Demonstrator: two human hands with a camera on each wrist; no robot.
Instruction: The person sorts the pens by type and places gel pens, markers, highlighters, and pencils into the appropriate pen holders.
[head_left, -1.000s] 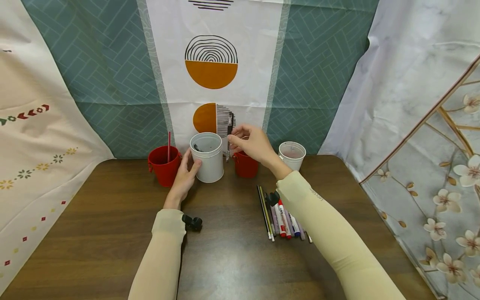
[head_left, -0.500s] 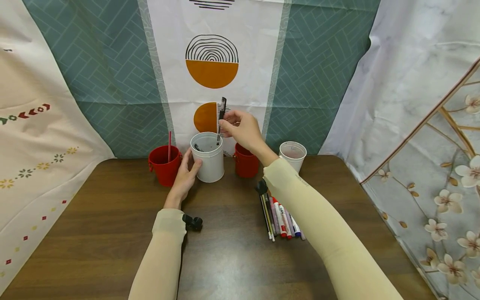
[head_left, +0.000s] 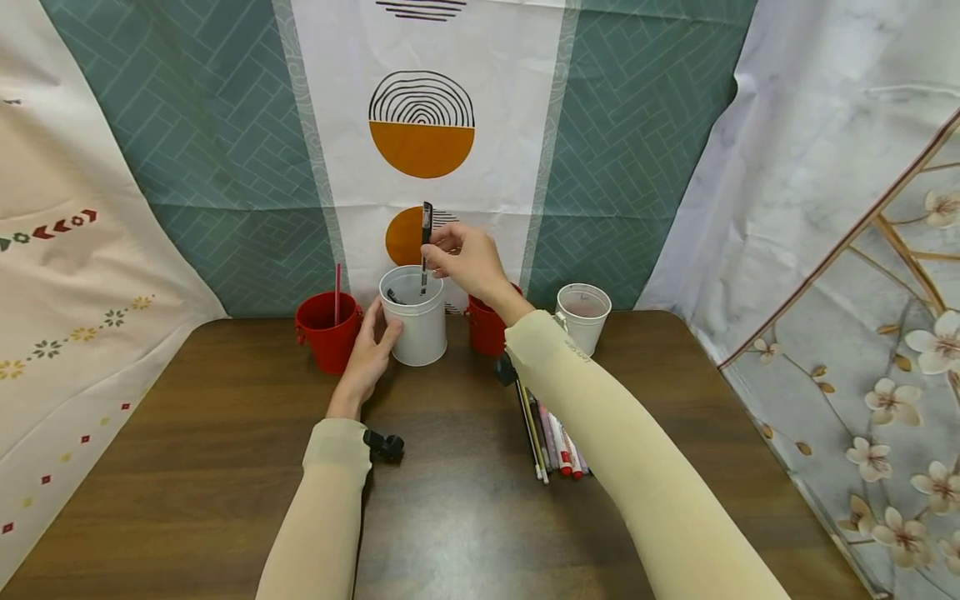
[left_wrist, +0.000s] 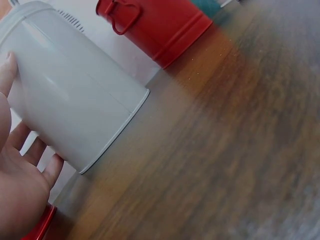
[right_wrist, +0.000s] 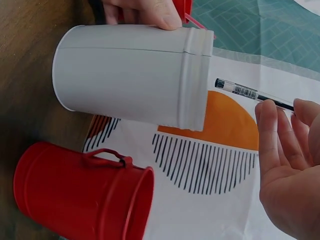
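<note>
A white metal bucket [head_left: 422, 335] stands upright on the table, and my left hand [head_left: 366, 357] grips its left side, thumb in front and fingers behind. Above its mouth my right hand [head_left: 474, 265] pinches a black pen [head_left: 427, 220] between thumb and fingers. The pen hangs nearly upright; in the right wrist view its clear barrel [right_wrist: 245, 90] points at the opening, with the tip end just outside the rim. A dark item [head_left: 394, 297], perhaps another pen, leans inside the white bucket. Most of the bucket's inside is hidden.
A red bucket [head_left: 327, 343] holding a red pencil [head_left: 338, 292] stands left of the white one. Another red bucket [head_left: 487, 332] and a smaller white bucket [head_left: 585, 310] stand to the right. Pencils [head_left: 534, 437] and several markers [head_left: 558, 442] lie under my right forearm.
My right hand has carried the pen left and up from the right red bucket to above the white bucket, turning it more upright. The left hand has stayed on the white bucket.
</note>
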